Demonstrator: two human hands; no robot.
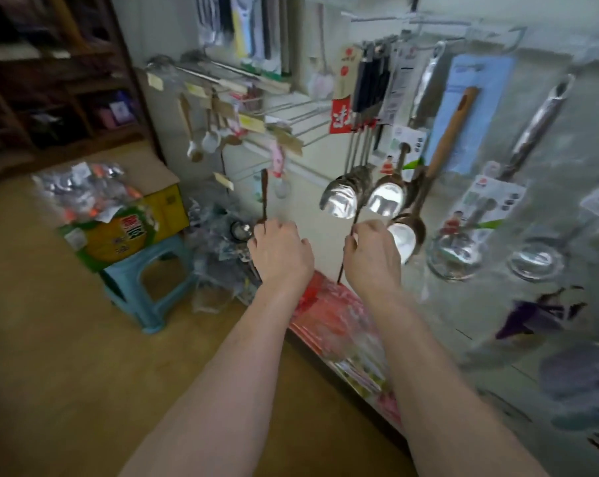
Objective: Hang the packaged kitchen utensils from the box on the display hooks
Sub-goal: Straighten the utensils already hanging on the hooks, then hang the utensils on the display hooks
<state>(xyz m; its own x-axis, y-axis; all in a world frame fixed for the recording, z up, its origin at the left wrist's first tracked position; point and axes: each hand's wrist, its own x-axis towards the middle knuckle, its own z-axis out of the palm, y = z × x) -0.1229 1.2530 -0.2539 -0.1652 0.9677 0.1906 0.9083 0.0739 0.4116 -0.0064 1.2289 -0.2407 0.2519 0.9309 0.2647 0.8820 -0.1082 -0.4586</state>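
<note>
- Holding a thin dark stick-shaped utensil (pixel 264 197) upright, the left hand (pixel 281 251) has its fingers curled round the lower end. The top reaches toward the bare silver wire display hooks (pixel 301 113) near the wall panel's lower left part.
- The right hand (pixel 374 251) pinches a second thin dark stick (pixel 342 266) between thumb and fingertips, and the stick slants down past the wrist.
- That light pinch looks the weak point to me: a bump could let the stick slip onto the red packets (pixel 336 315) along the shelf's front edge.
- The shiny steel ladles (pixel 339 197) hang just beside the right knuckles, so a careless lift could set them swinging or push one off its hook.
- The yellow-green cardboard box (pixel 133 232) overhangs the pale blue plastic stool (pixel 146 280), with clear-wrapped utensils (pixel 84 187) heaped on its top edge. A hasty reach could tip it.
- Both sticks look slim, stiff and dark brown. The picture is too blurred to show their wrapping or a hanging hole.
</note>
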